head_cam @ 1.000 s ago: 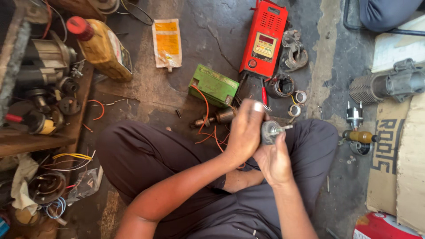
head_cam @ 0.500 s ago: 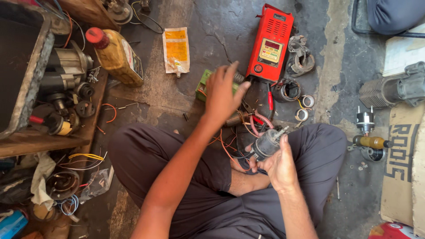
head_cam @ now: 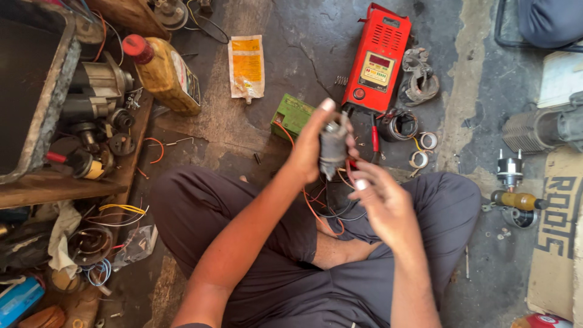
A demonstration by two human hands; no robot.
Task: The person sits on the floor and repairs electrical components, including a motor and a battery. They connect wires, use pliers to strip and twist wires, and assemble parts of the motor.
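Cylindrical grey motor part (head_cam: 333, 149) is held upright in my left hand (head_cam: 313, 149), fingers wrapped round its body from the left so that the metal top end stays exposed for inspection. That grip is closed firmly on the part, raised above my crossed legs. My right hand (head_cam: 382, 203) sits just below and to the right of it, fingers loosely curled and holding nothing I can make out, thumb tip close to the part's lower end. Orange and black wires (head_cam: 322, 209) trail down from beneath the part onto my lap, slack. Beyond the left grip, on the floor, lie a green box (head_cam: 290, 115) and a red meter unit (head_cam: 378, 61), both within reach. Further right of the right hand rest metal rings (head_cam: 422, 149).
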